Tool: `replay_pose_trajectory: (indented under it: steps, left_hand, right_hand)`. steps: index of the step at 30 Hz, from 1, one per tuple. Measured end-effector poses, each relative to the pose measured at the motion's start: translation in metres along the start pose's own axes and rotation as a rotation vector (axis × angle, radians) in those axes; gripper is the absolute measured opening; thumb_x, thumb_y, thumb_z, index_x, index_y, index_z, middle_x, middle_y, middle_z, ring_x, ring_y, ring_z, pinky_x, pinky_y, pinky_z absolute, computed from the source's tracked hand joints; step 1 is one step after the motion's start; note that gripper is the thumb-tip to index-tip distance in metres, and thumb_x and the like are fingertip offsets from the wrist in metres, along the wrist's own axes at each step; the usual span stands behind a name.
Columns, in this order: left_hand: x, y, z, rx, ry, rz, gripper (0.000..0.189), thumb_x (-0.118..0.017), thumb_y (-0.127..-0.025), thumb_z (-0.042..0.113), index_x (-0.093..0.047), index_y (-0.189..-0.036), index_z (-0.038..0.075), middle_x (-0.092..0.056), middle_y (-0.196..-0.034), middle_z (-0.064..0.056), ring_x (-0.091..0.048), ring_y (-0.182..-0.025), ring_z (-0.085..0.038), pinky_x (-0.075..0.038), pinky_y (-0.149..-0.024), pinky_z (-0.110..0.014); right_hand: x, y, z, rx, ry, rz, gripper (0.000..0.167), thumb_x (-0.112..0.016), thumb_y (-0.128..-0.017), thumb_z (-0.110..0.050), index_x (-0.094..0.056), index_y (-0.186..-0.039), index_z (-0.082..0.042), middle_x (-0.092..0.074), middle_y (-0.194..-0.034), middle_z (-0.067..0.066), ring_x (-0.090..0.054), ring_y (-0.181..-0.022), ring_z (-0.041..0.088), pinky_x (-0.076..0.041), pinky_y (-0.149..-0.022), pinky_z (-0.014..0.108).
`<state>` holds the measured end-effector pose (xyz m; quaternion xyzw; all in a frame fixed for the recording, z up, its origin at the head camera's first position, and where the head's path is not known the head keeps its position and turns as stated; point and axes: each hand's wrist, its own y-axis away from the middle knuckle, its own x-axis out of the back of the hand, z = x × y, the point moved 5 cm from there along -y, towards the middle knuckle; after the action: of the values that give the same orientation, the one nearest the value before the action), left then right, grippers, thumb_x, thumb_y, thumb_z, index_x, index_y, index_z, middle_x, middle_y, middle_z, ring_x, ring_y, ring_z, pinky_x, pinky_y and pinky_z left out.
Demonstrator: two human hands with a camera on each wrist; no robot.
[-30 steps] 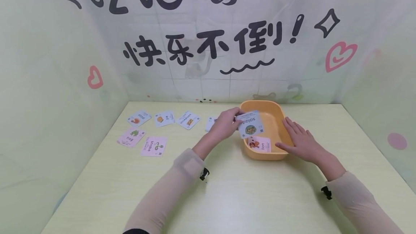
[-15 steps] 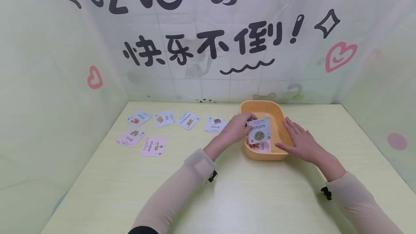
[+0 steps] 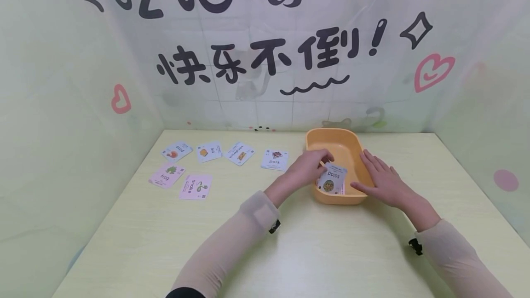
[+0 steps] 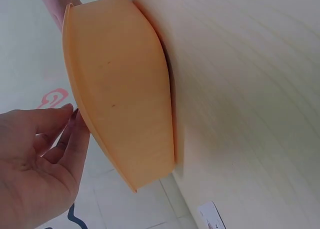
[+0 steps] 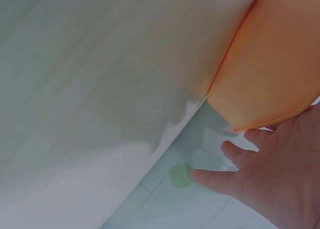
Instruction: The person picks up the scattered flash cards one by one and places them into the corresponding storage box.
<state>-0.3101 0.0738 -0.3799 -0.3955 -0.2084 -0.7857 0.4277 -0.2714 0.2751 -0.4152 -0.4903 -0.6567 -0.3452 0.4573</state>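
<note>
My left hand [image 3: 307,167] reaches over the left rim of an orange plastic box [image 3: 342,199]. Its thumb and fingertips pinch the upper left corner of a blue-edged salad card [image 3: 332,178], low inside the box. Under that card, a pink-edged lion card [image 3: 342,189] is mostly hidden. In the left wrist view, the bent fingers of the left hand [image 4: 45,154] meet the thumb at the rim, and the box wall hides the card. My right hand [image 3: 385,180] rests along the box's right rim with straight, spread fingers.
On the table [image 3: 265,243], left of the box, lie a pork card [image 3: 275,159], a sandwich card [image 3: 239,153], a pie card [image 3: 209,151] and a pizza card [image 3: 177,151]. A frog card [image 3: 167,174] and a snake card [image 3: 196,186] are nearer. A printed cloth [image 3: 256,105] hangs behind.
The left hand has moved right and down with the salad card, from above the rim to inside the box over the lion card. The pork card came into full view. The right hand stays put.
</note>
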Motion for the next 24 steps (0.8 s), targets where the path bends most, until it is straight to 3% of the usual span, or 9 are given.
replay_pose_trajectory:
  steps: [13, 24]
  left_hand:
    - [0.004, 0.000, -0.002, 0.014, -0.028, 0.004, 0.028, -0.059, -0.098, 0.007, -0.064, -0.125, 0.014, -0.068, -0.125, -0.002, -0.067, -0.106, -0.015, -0.056, -0.081, -0.018]
    - [0.010, -0.001, -0.003, -0.011, -0.072, -0.003, 0.026, -0.058, -0.099, 0.008, -0.064, -0.124, 0.014, -0.068, -0.128, 0.000, -0.067, -0.111, -0.015, -0.056, -0.091, -0.022]
  right_hand:
    - [-0.001, 0.000, -0.001, -0.001, -0.001, -0.006, 0.099, -0.057, -0.093, -0.059, -0.011, -0.159, -0.002, -0.011, -0.166, 0.023, -0.018, -0.146, 0.053, -0.017, -0.110, 0.081]
    - [0.000, 0.000, -0.001, 0.004, -0.002, -0.004, 0.098, -0.057, -0.093, -0.058, -0.011, -0.159, -0.001, -0.010, -0.166, 0.023, -0.018, -0.146, 0.053, -0.017, -0.110, 0.080]
